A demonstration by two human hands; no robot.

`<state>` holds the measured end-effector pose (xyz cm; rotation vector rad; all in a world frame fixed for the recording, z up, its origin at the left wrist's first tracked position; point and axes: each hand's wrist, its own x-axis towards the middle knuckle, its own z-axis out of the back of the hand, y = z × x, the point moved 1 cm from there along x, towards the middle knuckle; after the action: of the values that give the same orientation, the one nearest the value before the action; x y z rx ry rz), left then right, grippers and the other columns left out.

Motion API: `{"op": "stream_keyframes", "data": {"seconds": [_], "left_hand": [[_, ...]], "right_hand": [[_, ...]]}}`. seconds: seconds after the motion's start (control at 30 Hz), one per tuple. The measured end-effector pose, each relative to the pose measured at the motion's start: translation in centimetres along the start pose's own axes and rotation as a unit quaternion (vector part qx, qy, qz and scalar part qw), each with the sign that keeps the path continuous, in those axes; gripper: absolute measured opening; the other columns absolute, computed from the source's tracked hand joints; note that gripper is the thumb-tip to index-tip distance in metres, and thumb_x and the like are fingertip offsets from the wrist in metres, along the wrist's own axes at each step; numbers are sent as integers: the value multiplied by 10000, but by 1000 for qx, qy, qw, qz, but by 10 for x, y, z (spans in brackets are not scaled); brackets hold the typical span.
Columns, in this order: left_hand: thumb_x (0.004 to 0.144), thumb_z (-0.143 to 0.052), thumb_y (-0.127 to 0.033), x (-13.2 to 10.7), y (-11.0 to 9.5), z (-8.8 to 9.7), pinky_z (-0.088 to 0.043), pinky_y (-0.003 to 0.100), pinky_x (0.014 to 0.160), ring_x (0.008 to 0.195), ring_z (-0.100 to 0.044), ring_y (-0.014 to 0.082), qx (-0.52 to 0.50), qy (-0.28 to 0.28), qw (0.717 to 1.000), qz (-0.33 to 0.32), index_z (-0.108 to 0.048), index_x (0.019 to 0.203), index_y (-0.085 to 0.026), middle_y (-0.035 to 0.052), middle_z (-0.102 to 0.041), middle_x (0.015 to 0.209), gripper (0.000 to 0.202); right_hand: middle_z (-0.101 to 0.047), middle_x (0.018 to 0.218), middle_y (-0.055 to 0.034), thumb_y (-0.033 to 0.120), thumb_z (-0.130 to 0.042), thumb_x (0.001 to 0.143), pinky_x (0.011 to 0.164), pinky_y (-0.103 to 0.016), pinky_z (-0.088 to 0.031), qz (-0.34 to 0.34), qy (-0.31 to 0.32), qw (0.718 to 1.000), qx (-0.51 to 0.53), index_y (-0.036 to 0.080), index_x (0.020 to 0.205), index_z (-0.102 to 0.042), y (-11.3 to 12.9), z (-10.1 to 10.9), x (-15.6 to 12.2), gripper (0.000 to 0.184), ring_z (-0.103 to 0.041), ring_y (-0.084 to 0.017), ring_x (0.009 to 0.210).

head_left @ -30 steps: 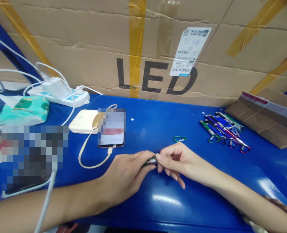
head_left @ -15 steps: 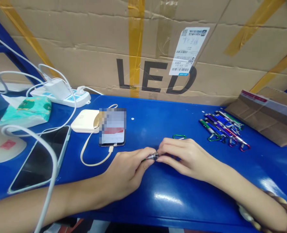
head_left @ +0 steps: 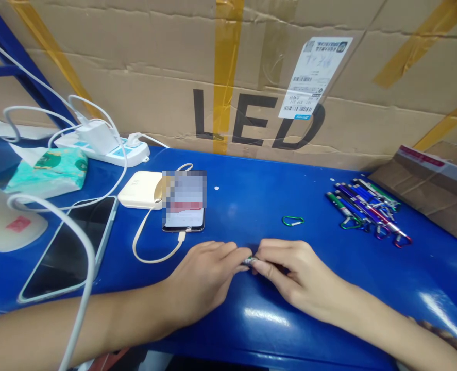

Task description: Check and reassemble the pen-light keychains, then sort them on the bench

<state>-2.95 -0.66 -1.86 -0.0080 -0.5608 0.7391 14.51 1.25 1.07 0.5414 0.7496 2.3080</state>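
In front of me a small green and silver pen-like tube (head_left: 248,260) is mostly hidden by fingers. My left hand (head_left: 208,273) is closed around it, thumb and forefinger pinching. Against its right end press the fingertips of my right hand (head_left: 293,268), also closed. A loose green carabiner (head_left: 292,221) lies on the table just beyond my right hand. Further right is a pile of pen-like tubes (head_left: 367,208) in green, blue, purple and red, several with carabiners clipped to their ends.
On the blue table (head_left: 251,201) a phone (head_left: 185,221) is cabled beside a white power bank (head_left: 139,189). Left lie another phone (head_left: 69,252), tissues (head_left: 54,167) and a power strip (head_left: 131,153). A white cable (head_left: 85,288) loops over my left forearm. Cardboard (head_left: 154,67) stands behind; a paper bag (head_left: 433,190) sits right.
Both hands appear slightly lower, still together on the tube. My right fingers have shifted and curl closer round its end. The loose carabiner now shows fully. The view has shifted a little.
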Motion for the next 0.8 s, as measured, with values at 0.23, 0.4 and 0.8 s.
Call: {"op": "stream_keyframes", "data": {"seconds": [0.23, 0.4, 0.8], "left_hand": [[897, -268, -87, 4, -2, 0, -477, 268, 535, 580, -601, 149, 73, -25, 996, -38, -514, 973, -145, 17, -632, 700, 263], [928, -298, -206, 7, -6, -1, -481, 254, 579, 647, -623, 147, -20, 43, 998, 47, -472, 930, -167, 8, -632, 738, 178], [923, -316, -292, 20, -4, 12, -385, 217, 571, 613, -570, 116, -182, 140, 953, 200, -520, 903, -211, -38, -589, 687, 221]], "right_hand": [[-342, 416, 83, 433, -586, 763, 262, -155, -267, -316, 113, 828, 448, 123, 599, -570, -10, -2, 4, 352, -265, -21, 290], [-336, 445, 99, 427, -638, 723, 223, -128, -282, -342, 99, 755, 551, 137, 592, -532, -10, 1, 8, 335, -231, -6, 289], [-575, 816, -34, 320, -437, 903, 591, -199, -424, 70, -32, 994, -80, 155, 844, -591, -20, 13, 7, 233, -537, -88, 665]]}}
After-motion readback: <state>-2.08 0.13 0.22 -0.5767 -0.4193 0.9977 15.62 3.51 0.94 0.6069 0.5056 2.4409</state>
